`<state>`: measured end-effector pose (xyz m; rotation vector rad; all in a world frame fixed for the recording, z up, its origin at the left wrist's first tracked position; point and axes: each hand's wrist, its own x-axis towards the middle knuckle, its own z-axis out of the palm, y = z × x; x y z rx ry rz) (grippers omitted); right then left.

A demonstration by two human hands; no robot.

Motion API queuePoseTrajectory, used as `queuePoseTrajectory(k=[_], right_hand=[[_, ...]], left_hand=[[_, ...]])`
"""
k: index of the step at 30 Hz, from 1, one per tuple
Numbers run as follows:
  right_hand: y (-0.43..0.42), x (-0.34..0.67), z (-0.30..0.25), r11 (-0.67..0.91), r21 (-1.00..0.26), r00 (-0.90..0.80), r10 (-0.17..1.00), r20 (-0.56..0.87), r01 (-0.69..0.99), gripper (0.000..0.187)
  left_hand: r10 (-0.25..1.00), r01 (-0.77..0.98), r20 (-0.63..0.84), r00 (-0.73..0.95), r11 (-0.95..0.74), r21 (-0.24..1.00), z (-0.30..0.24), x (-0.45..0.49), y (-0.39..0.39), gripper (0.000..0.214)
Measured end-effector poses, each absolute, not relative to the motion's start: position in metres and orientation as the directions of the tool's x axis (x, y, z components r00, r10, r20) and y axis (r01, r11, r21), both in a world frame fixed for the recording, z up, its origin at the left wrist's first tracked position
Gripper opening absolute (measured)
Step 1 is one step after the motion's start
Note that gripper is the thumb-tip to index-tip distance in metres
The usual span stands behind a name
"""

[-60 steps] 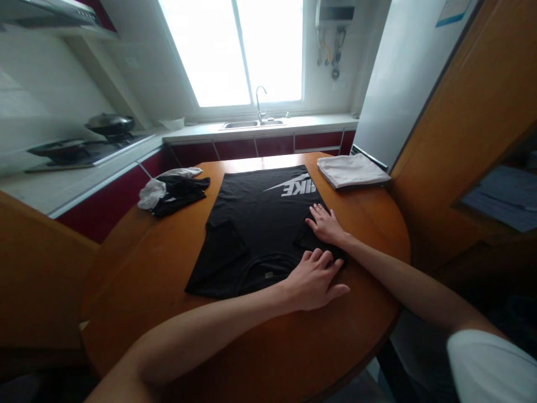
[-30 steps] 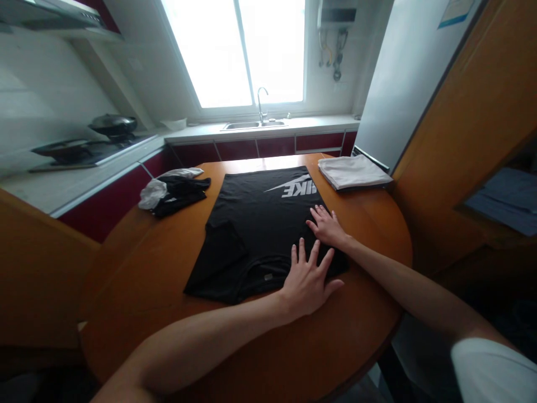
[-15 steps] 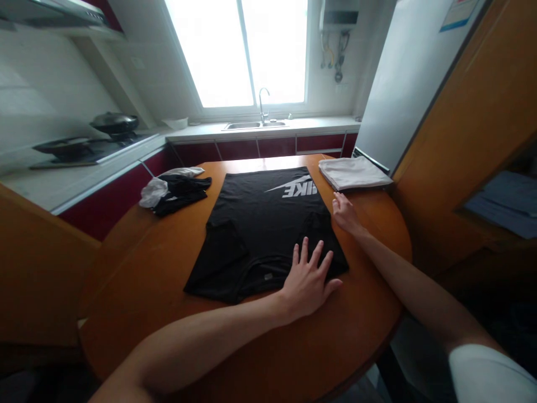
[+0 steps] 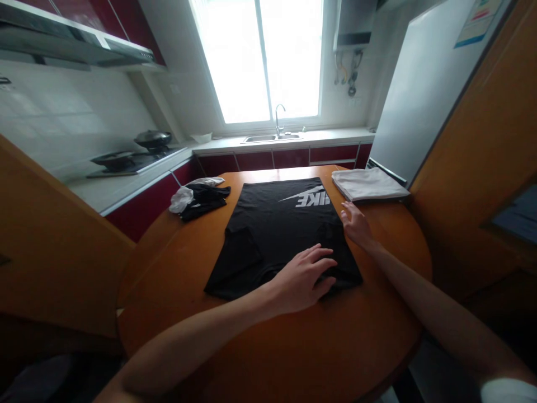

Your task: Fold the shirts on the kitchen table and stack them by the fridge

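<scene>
A black T-shirt with a white logo lies flat on the round wooden table, its sleeves folded in. My left hand lies on the shirt's near right part, fingers stretched out flat and slightly apart. My right hand rests at the shirt's right edge, fingers extended and touching the fabric's side. Neither hand grips anything that I can see.
A folded white cloth lies at the table's far right. A crumpled black and white garment pile sits at the far left. Behind are a counter with a sink, a stove with pans and a fridge.
My right hand has slid off the shirt's folded sleeve to its right edge. My left hand's fingers swung rightwards on the near part. The camera view lifted and shifted.
</scene>
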<state>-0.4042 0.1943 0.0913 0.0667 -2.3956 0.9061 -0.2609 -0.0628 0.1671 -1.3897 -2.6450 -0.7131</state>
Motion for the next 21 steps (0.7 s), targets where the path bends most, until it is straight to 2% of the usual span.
queuePoseTrajectory(k=[6,10,16,21], right_hand=[[0.194,-0.39,0.114,0.709,-0.584,-0.743,0.126,0.658,-0.396,0.04],[0.199,-0.357,0.126,0.696,-0.571,-0.727,0.103,0.678,-0.434,0.029],[0.206,-0.29,0.116,0.691,-0.529,-0.793,-0.106,0.6,-0.492,0.018],[0.206,-0.251,0.098,0.693,-0.433,-0.778,-0.307,0.548,-0.577,0.016]], left_hand=[[0.728,0.768,0.306,-0.614,0.462,0.443,0.174,-0.27,-0.146,0.027],[0.661,0.728,0.322,-0.678,0.543,0.418,0.165,-0.275,-0.216,0.023],[0.568,0.663,0.343,-0.748,0.667,0.34,0.145,-0.263,-0.288,0.021],[0.569,0.664,0.345,-0.746,0.67,0.331,0.132,-0.242,-0.302,0.019]])
